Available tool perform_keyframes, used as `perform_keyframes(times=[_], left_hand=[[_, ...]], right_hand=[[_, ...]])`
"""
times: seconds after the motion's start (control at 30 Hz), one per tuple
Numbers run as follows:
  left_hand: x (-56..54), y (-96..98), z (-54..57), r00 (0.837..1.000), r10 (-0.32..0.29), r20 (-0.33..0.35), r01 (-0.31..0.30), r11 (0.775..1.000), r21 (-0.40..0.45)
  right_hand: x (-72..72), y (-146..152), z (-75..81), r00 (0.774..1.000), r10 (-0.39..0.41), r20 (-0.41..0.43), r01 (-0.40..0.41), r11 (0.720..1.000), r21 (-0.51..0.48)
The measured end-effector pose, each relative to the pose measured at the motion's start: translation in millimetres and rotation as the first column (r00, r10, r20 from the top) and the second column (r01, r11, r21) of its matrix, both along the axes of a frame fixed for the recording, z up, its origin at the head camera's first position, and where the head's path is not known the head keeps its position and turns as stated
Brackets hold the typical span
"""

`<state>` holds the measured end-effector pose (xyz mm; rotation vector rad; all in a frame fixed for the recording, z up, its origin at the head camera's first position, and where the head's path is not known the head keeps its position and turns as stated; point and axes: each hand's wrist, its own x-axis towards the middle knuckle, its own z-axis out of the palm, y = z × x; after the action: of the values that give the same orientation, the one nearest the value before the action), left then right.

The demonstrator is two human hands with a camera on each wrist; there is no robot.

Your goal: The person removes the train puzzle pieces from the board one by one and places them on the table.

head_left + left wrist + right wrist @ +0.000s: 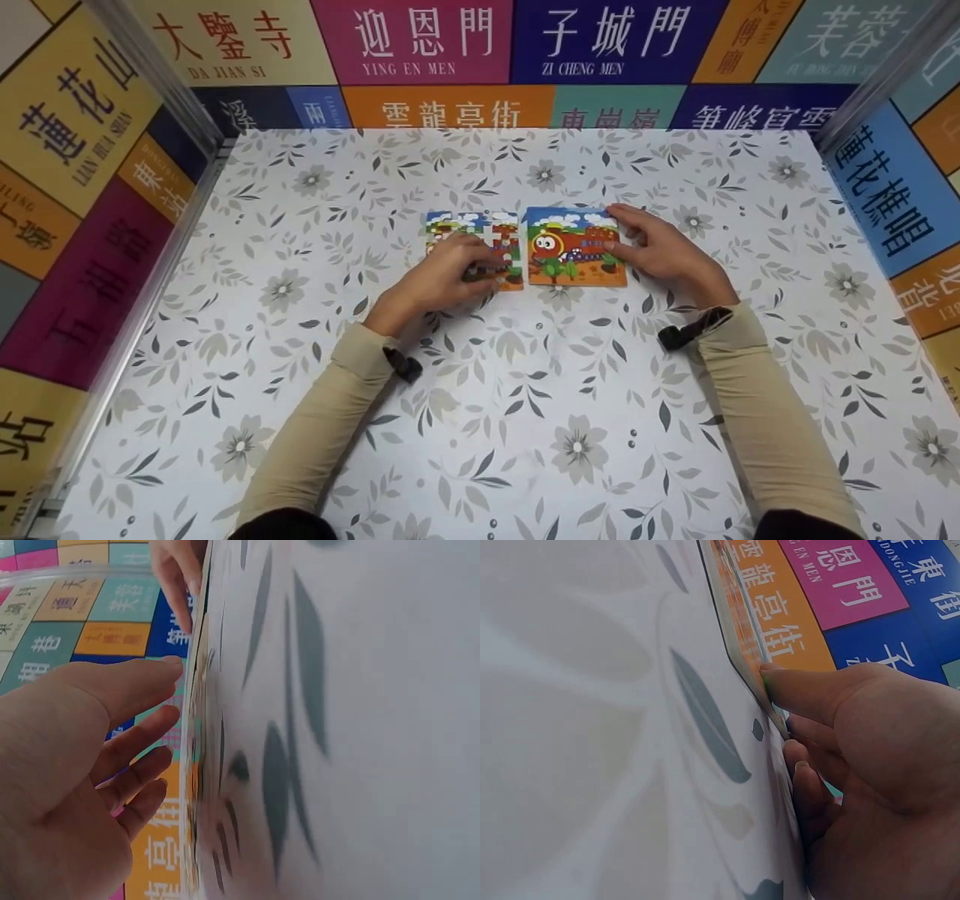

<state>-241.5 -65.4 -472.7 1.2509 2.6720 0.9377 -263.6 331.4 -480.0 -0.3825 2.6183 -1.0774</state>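
Observation:
Two small train pictures lie side by side on the table. The left one is a jigsaw puzzle (507, 232) made of several pieces with white gaps between them, partly covered by my left hand (450, 274). In the left wrist view the fingers of that hand (97, 735) are apart and gently bent, with nothing between them. To the right is a whole train picture card (574, 251), showing a red engine with a yellow-rimmed face. My right hand (664, 244) holds this card by its right side, index finger at the top corner and thumb lower on the edge.
A white tablecloth (577, 450) with grey leaves and flowers covers the table. Upright panels (420, 45) with coloured blocks and large characters border the back and both sides. Dark bands with small cameras (405, 365) sit on both wrists, over beige sleeves (315, 420).

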Motion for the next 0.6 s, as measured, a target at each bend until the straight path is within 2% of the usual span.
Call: perform_keyframes(times=[0.2, 0.4, 0.6], left_hand=[[0.8, 26.9, 5.9, 1.0, -0.004, 0.009, 0.005, 1.0, -0.026], [-0.2, 51.5, 13.4, 0.999, 0.034, 0.033, -0.03, 0.993, -0.111], [-4.2, 68.1, 14.1, 0.998, 0.052, 0.039, -0.046, 0.988, -0.15]], right_hand=[[0.6, 0.3, 0.1, 1.0, -0.001, -0.016, 0.001, 1.0, -0.004], [0.9, 0.1, -1.2, 1.0, -0.014, -0.008, 0.013, 1.0, -0.002], [0.4, -1.4, -1.1, 1.0, -0.024, 0.003, 0.024, 1.0, 0.002]])
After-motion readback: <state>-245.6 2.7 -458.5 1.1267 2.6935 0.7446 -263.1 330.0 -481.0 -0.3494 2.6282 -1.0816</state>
